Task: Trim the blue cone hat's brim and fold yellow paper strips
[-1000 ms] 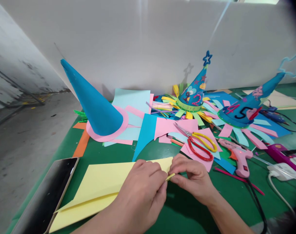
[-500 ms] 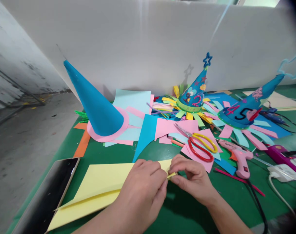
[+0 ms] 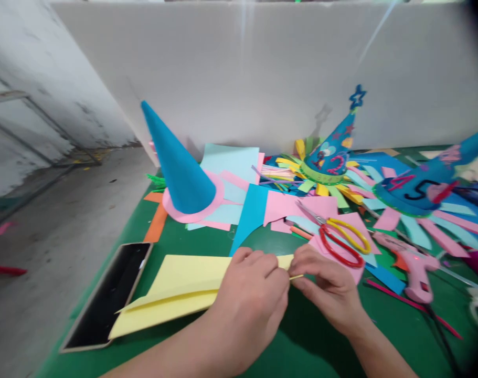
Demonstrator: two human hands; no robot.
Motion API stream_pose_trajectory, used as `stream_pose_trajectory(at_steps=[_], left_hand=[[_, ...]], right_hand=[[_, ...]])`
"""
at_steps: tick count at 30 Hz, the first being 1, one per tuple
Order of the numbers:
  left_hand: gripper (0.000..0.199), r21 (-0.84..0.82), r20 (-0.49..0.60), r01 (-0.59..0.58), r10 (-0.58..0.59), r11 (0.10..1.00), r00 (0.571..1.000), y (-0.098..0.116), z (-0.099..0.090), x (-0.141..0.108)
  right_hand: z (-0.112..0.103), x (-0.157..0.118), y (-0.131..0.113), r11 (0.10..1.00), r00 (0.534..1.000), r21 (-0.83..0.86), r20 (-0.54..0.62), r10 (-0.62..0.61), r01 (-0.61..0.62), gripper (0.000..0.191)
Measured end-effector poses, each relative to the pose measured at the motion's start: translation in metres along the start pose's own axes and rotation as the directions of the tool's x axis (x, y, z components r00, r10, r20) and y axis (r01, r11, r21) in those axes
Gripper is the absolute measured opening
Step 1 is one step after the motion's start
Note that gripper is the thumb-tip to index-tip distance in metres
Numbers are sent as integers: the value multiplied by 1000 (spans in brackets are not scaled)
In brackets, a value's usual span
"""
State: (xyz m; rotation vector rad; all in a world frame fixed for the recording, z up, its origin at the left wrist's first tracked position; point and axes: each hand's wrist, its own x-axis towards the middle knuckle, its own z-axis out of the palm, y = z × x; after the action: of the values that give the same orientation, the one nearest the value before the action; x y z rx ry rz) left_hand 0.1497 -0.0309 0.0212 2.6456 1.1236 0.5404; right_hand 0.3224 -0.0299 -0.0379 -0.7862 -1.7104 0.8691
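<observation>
Yellow paper (image 3: pixel 191 270) lies on the green table with a folded strip along its near side. My left hand (image 3: pixel 252 310) is closed on this paper, its fingers curled over the right part. Just to its right, my right hand (image 3: pixel 327 286) pinches the paper's right end between thumb and fingers, and a thin yellow edge pokes out there. Beyond the hands stands a plain blue cone (image 3: pixel 183 173) on a pink ring. Red-and-yellow-handled scissors (image 3: pixel 343 241) rest on pink paper scraps.
A phone (image 3: pixel 113 294) lies at the left table edge. Two decorated cone hats (image 3: pixel 329 152) (image 3: pixel 420 189) stand at the back right. A pink glue gun (image 3: pixel 414 268) with a cord is on the right, near a pink stick (image 3: pixel 414 307). A white board (image 3: pixel 262 73) rises behind.
The view has shifted left, so the objects and both hands appear farther right. Both hands keep their hold on the yellow paper, and its protruding edge looks thinner.
</observation>
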Motion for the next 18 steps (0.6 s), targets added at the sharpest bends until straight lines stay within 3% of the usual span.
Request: stream_pose_trajectory(at_steps=[12, 18], left_hand=[[24, 61, -125, 93, -85, 994, 989, -17, 2, -25], [20, -61, -118, 85, -92, 994, 989, -27, 2, -28]], right_hand=[[9, -4, 10, 999, 985, -37, -169, -41, 36, 23], [10, -2, 12, 1000, 980, -15, -197, -27, 24, 23]])
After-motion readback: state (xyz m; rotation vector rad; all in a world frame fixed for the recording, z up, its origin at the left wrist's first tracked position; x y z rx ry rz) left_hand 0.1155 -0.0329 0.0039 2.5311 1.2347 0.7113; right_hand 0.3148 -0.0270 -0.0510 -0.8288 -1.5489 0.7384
